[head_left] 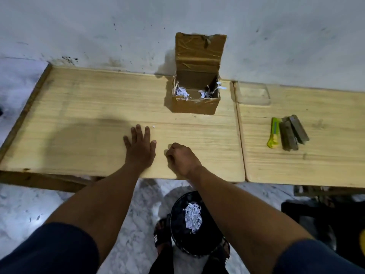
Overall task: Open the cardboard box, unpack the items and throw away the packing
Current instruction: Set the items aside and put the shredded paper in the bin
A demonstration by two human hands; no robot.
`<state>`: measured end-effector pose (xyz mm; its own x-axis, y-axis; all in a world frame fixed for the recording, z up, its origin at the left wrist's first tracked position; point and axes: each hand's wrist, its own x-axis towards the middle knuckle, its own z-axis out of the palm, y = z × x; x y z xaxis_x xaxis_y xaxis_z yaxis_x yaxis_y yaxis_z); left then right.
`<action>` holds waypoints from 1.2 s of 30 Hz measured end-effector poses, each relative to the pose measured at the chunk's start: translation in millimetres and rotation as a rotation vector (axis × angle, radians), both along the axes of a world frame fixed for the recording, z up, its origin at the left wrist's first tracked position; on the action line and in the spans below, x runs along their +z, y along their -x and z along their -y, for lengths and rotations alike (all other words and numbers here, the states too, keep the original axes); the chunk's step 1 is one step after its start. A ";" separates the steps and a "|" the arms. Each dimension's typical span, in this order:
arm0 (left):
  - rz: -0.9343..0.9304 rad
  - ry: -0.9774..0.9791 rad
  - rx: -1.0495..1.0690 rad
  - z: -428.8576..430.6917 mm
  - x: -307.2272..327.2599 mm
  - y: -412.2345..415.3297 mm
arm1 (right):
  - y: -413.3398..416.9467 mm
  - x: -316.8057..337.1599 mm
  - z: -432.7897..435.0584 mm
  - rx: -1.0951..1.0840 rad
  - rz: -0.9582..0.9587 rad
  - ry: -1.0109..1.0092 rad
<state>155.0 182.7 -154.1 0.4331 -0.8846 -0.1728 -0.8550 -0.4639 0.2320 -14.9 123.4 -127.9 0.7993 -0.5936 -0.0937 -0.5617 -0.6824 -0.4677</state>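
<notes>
The cardboard box [195,104] stands open at the back of the wooden table [83,119], its taped lid upright against the wall. A few white paper shreds [182,91] cling inside its corners. My left hand [139,147] lies flat on the table, fingers spread, well in front of the box. My right hand [180,158] rests beside it with the fingers curled into a fist; whether it pinches a scrap is hidden. Two dark rectangular blocks [293,134] lie on the right table next to a yellow-green utility knife [274,133].
A black bin [177,224] holding a pile of paper shreds sits on the floor under my arms, by my sandalled foot. A clear plastic tray [253,93] lies at the back of the right table. A tiny white scrap [153,126] lies near my left fingertips.
</notes>
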 end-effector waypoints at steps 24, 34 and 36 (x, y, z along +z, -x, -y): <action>-0.081 -0.003 -0.353 18.1 5.5 139.7 | 221.3 -61.5 -93.6 -0.293 -0.559 -0.619; -0.112 0.007 -0.339 17.9 6.9 137.8 | 219.9 -65.7 -79.2 -0.322 -0.554 -0.677; -0.115 0.008 -0.341 17.8 7.1 137.5 | 217.1 -65.2 -76.6 -0.324 -0.546 -0.683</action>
<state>17.5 164.9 -147.0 0.0907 -0.9764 -0.1960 -0.9284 -0.1541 0.3382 -232.0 199.9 -193.1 0.3466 -0.4576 -0.8189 -0.9370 -0.1288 -0.3246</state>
